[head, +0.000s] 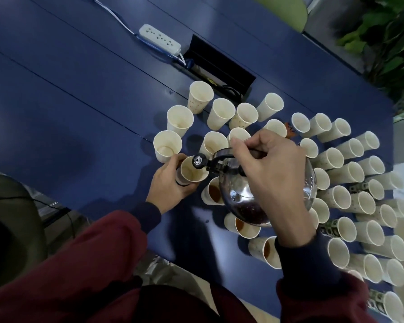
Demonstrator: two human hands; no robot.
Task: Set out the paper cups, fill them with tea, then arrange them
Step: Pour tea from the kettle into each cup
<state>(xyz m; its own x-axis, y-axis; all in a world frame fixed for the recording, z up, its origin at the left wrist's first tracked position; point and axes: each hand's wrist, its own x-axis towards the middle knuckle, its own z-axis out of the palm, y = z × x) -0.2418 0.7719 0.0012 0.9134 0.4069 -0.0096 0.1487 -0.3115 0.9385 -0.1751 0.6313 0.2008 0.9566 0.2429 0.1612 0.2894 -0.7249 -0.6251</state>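
Paper cup, little tea inside, in left hand grip; right hand grip clasps tea-filled kettle

about forty paper cups (some overlap at the right edge, so no exact tally), one glass kettle, one white power strip.

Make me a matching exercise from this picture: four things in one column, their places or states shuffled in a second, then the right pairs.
Things
1. left hand
2. right hand
3. power strip
4. cup by the right sleeve

States
A. lies white on the far part of the blue table
B. has brown tea inside
C. grips the handle of the kettle
D. holds a paper cup at the kettle's spout

Pairs: 1-D, 2-C, 3-A, 4-B
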